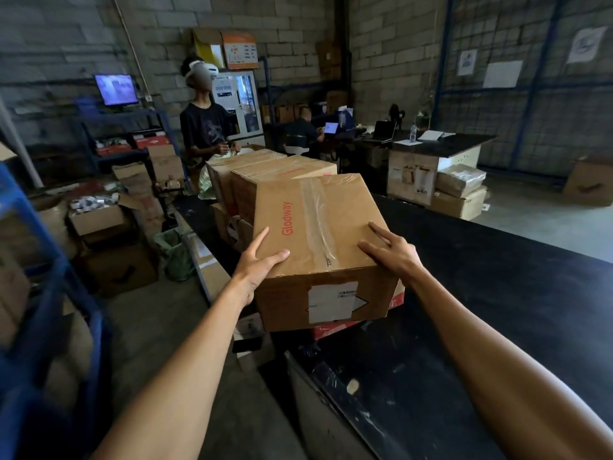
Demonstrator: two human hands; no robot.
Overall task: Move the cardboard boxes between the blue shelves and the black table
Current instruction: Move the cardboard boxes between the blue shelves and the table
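Box (pixel 318 227) sits on a red carton (pixel 331 329) at the table's (pixel 497 277) left edge, with more boxes (pixel 282 174) farther along it. Left hand (pixel 257 263) presses its left corner, right hand (pixel 391 254) lies flat on top — both straight-fingered.

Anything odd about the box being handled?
Tape on the box top is wrinkled and lifting. It rests askew on a red box at the table edge, left hand and right hand steadying it.

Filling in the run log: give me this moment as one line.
Glodway box at black table edge | left hand presses its left side | right hand flat on top, fingers straight
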